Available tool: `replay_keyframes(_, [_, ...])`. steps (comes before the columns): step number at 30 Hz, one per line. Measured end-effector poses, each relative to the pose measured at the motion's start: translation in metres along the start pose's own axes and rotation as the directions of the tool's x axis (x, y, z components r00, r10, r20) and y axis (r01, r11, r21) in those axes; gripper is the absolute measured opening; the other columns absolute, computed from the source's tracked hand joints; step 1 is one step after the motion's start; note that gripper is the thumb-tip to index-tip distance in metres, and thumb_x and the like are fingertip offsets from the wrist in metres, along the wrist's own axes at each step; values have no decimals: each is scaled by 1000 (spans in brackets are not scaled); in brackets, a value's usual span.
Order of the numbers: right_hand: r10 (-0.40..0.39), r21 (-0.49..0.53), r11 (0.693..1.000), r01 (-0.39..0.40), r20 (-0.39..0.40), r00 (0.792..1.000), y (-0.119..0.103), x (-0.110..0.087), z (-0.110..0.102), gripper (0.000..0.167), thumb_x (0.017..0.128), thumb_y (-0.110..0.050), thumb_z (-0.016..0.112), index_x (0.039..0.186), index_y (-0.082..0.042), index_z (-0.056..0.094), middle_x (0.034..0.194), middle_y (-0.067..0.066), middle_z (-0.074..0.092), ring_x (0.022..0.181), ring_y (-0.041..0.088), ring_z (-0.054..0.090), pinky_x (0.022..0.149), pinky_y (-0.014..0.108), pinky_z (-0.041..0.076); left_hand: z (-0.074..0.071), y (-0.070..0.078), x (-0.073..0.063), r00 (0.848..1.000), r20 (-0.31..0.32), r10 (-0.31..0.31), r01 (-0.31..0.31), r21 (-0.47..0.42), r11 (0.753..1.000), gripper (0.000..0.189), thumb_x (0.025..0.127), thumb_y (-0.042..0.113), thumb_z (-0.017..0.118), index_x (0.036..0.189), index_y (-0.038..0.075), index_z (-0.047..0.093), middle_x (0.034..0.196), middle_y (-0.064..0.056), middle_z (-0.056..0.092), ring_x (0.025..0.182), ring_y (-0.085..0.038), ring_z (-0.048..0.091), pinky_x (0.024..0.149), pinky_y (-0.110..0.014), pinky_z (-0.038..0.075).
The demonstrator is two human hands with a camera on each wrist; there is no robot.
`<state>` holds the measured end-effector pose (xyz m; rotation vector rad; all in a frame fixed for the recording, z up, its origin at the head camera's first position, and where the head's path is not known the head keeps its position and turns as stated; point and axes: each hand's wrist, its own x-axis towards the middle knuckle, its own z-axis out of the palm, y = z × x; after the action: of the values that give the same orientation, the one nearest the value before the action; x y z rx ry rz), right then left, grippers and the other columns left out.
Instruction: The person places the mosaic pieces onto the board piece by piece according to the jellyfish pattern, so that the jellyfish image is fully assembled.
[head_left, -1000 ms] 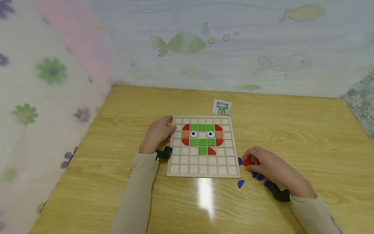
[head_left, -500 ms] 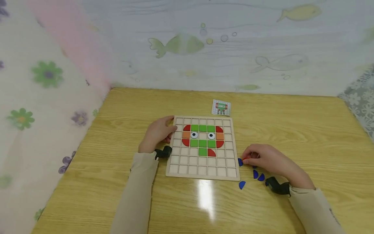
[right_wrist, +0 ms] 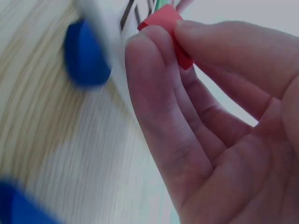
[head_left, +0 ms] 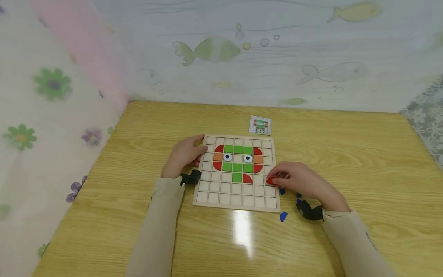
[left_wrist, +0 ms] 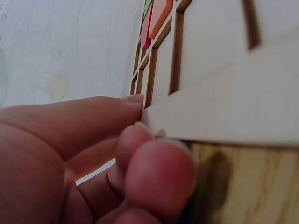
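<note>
Now moved over the board, the red piece, pinched by the right fingers, could be dropped through its apparently tilted hold.

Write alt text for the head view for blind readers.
A right hand pinches a small red piece at the right edge of a square wooden grid board bearing red, green and orange tiles; the left hand holds its left side. Blue semicircular pieces lie on the yellowish table.

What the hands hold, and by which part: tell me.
The right hand pinches the red piece by opposite sides, between thumb and fingertips. The left hand touches the board's left edge; whether it grips there cannot be told.
</note>
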<state>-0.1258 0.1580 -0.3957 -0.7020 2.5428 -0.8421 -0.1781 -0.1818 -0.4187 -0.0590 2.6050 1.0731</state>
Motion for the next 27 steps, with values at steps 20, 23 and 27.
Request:
replay_keyframes(20, [-30, 21, 999, 30, 12, 999, -30, 38, 11, 12, 85, -23, 60, 95, -25, 66, 91, -12, 59, 81, 12, 50, 72, 29, 41, 2, 0, 2, 1000, 2, 25, -25, 11, 1000, 55, 88, 36, 53, 139, 25, 33, 56, -7, 57, 46, -19, 57, 48, -31, 47])
replay_keyframes(23, [-9, 32, 999, 9, 4, 1000, -33, 43, 14, 9, 84, -26, 61, 92, -27, 66, 88, -14, 60, 80, 11, 51, 73, 30, 42, 2, -1, 2, 1000, -4, 23, -23, 11, 1000, 55, 88, 36, 53, 139, 25, 33, 56, -7, 57, 46, -19, 57, 48, -31, 47])
replay_keyframes(27, [-30, 45, 999, 30, 2, 1000, -34, 51, 18, 7, 84, -26, 62, 89, -27, 67, 88, -14, 60, 79, 11, 52, 74, 29, 42, 2, -1, 1, 1000, -10, 18, -17, 17, 1000, 55, 88, 36, 53, 139, 25, 34, 56, -7, 57, 46, -19, 57, 48, -31, 47])
